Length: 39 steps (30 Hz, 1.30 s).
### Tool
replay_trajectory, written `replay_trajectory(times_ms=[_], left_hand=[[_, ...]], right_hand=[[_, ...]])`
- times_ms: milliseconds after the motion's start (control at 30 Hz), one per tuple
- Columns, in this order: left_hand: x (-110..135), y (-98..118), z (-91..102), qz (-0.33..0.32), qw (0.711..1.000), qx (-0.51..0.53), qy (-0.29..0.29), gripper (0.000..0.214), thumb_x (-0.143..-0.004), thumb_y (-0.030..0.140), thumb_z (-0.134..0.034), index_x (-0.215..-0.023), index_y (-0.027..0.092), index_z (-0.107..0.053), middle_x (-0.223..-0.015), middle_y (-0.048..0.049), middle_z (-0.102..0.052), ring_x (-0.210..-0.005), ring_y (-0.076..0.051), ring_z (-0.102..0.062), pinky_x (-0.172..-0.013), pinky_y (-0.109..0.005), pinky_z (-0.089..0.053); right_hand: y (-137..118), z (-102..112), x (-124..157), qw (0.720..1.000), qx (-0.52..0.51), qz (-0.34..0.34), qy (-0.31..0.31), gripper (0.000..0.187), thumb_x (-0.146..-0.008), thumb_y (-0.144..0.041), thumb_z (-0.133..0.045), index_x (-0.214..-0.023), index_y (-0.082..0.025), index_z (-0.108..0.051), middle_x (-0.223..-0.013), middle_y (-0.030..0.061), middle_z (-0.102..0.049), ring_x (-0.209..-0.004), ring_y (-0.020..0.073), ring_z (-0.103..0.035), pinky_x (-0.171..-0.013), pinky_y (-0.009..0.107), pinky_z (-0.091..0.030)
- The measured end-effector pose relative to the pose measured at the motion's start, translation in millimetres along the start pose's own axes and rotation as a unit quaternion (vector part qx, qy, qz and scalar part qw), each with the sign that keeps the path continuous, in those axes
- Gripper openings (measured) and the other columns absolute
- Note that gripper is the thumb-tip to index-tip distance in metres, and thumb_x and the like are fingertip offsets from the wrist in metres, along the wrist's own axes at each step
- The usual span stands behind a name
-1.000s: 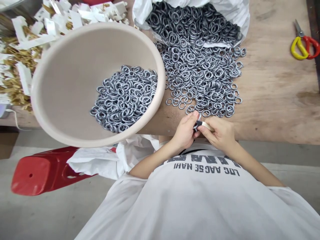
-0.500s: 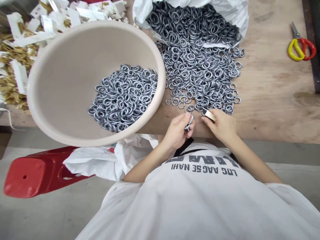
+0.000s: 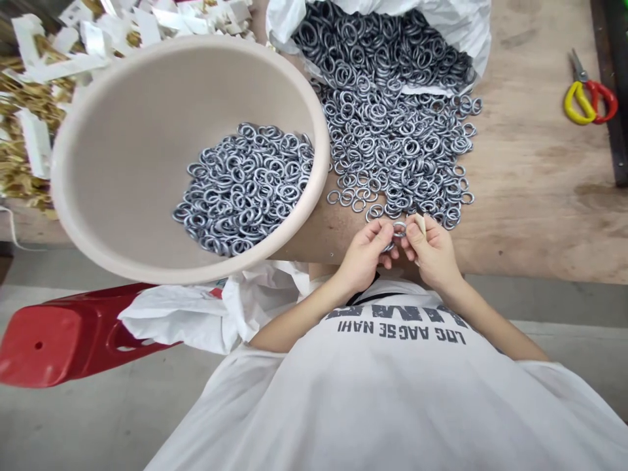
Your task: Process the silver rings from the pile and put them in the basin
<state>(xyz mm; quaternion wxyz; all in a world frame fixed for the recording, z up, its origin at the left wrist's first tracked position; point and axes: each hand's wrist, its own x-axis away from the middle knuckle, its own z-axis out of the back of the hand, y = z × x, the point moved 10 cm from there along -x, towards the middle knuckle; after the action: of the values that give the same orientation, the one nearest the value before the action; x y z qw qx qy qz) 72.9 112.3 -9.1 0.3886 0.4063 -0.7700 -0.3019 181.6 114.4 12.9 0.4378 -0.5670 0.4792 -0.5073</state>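
Note:
Close together at the table's front edge, my two hands meet around a grey metal ring [image 3: 399, 229]. My left hand [image 3: 366, 254] is closed, pinching this ring at the fingertips, with more rings partly hidden in its fingers. My right hand [image 3: 436, 252] grips a small flat cream-coloured tool [image 3: 420, 224] between thumb and fingers. Its kind is unclear, and its far end is hidden; those fingertips touch or nearly touch the ring. Just beyond lies a spread of loose grey rings [image 3: 392, 144]. On the left, a large beige basin [image 3: 122, 131] holds a heap of similar rings [image 3: 245, 190].
A white sack [image 3: 478, 39] lies open at the back, rings spilling from it. Scissors [image 3: 586, 98] with red and yellow handles rest at the right. White and brown pieces [image 3: 36, 137] are piled at far left. Below the table stands a red stool [image 3: 42, 343].
My left hand has moved right and slightly up, bringing a ring against my right hand's fingertips. The tool in my right hand has turned, so its dark end no longer shows clearly.

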Motion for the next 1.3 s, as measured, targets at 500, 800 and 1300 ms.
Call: replay_trajectory(times_ms=[500, 800, 1300], left_hand=[[-6.9, 1.7, 15.0, -0.047, 0.997, -0.003, 0.059, 0.045, -0.071, 0.054, -0.083, -0.079, 0.016, -0.062, -0.061, 0.0056, -0.053, -0.045, -0.003, -0.038, -0.043, -0.017, -0.027], [-3.9, -1.7, 5.1, -0.018, 0.999, 0.002, 0.037, 0.049, -0.077, 0.063, -0.074, -0.079, 0.018, -0.055, -0.061, 0.0070, -0.045, -0.046, -0.004, -0.038, -0.042, -0.016, -0.027], [2.1, 3.3, -6.4, -0.016, 0.999, -0.026, -0.023, 0.051, -0.084, 0.065, -0.065, -0.073, 0.018, -0.053, -0.057, 0.0039, -0.050, -0.045, -0.006, -0.038, -0.043, -0.018, -0.028]], right_hand=[[-11.9, -4.9, 7.4, 0.998, 0.042, 0.040, -0.011, 0.016, -0.085, -0.035, -0.069, -0.092, -0.021, -0.064, -0.070, -0.0033, -0.059, -0.055, 0.0095, -0.048, -0.051, 0.023, -0.042], [-8.4, -4.2, 6.6, 0.998, 0.037, 0.053, 0.000, 0.022, -0.081, -0.037, -0.076, -0.087, -0.022, -0.061, -0.078, -0.0021, -0.063, -0.066, 0.0123, -0.059, -0.063, 0.026, -0.053], [-40.9, -1.4, 11.6, 0.957, 0.226, 0.178, -0.027, 0.026, -0.094, -0.046, -0.061, -0.087, -0.021, -0.063, -0.074, -0.0004, -0.062, -0.066, 0.0142, -0.055, -0.063, 0.028, -0.043]])
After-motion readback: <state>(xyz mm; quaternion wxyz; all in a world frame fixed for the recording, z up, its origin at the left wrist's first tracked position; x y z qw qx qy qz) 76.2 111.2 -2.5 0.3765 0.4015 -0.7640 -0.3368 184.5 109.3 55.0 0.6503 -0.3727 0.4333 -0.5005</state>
